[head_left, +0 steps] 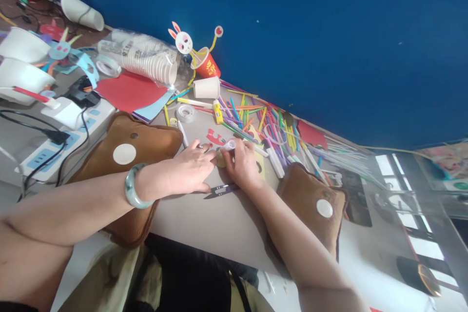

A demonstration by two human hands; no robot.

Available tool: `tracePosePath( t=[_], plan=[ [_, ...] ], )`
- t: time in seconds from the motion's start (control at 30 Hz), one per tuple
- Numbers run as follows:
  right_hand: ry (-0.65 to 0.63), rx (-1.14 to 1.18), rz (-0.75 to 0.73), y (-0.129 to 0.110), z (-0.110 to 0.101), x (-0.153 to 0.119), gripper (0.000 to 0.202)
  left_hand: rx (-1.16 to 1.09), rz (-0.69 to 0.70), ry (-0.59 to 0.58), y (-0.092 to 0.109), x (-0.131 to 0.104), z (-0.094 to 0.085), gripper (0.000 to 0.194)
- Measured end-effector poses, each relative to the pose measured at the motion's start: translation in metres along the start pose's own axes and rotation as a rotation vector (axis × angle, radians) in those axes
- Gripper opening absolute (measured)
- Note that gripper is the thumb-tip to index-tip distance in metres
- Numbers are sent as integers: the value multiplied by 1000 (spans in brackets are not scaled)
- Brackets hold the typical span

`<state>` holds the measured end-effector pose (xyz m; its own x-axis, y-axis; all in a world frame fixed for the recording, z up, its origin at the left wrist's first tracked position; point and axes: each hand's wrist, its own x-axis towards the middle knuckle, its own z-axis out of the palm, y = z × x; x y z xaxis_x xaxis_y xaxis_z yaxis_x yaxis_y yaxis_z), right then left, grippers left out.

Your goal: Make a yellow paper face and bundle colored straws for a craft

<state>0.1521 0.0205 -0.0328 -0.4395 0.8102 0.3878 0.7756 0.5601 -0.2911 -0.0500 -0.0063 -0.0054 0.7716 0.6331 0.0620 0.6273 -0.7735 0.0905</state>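
Observation:
Both hands meet over the table's middle. My right hand point(241, 162) is closed, its fingers pinched round a small pale roll point(229, 145). My left hand point(193, 166), with a jade bangle point(134, 186) on its wrist, lies just left of it, palm down, fingers partly spread and their tips beside a small yellowish piece point(221, 160). Whether those fingertips hold anything is hidden. Small dark snips point(221, 190) lie below the hands. Just above them is a red paper cut-out point(215, 137). A white marker point(183, 134) lies by my left fingers, another point(275, 162) right of my right hand.
Brown cushions point(126, 153) point(314, 200) flank the hands. Behind lie many coloured straws point(252, 117), a tape roll point(185, 113), a glue stick point(218, 112), a white cup point(206, 88) and a red cup point(210, 67) with a rabbit figure. A power strip point(69, 141) and cables are at left.

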Motion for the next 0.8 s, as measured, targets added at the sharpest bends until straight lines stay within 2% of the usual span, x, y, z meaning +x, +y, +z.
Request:
tracePosePath(
  t=[0.13, 0.3, 0.43, 0.5, 0.57, 0.7, 0.8],
  plan=[
    [31, 51, 65, -1, -3, -1, 12, -4, -2, 1, 0, 1, -1, 46],
    [31, 86, 14, -4, -4, -2, 11, -1, -8, -6, 1, 2, -1, 45],
    [168, 130, 204, 2, -8, -1, 18, -11, -12, 3, 1, 1, -2, 48],
    [195, 155, 257, 4, -10, -1, 21, -18, -7, 9, 1, 0, -2, 48],
    [138, 156, 195, 3, -10, -2, 20, -22, -9, 5, 1, 0, -3, 47],
    [-18, 102, -56, 0, -4, -2, 10, -13, 1, 15, 1, 0, -2, 47],
    [-17, 66, -52, 2, -1, -1, 9, -8, 6, 22, 1, -1, -1, 48]
  ],
)
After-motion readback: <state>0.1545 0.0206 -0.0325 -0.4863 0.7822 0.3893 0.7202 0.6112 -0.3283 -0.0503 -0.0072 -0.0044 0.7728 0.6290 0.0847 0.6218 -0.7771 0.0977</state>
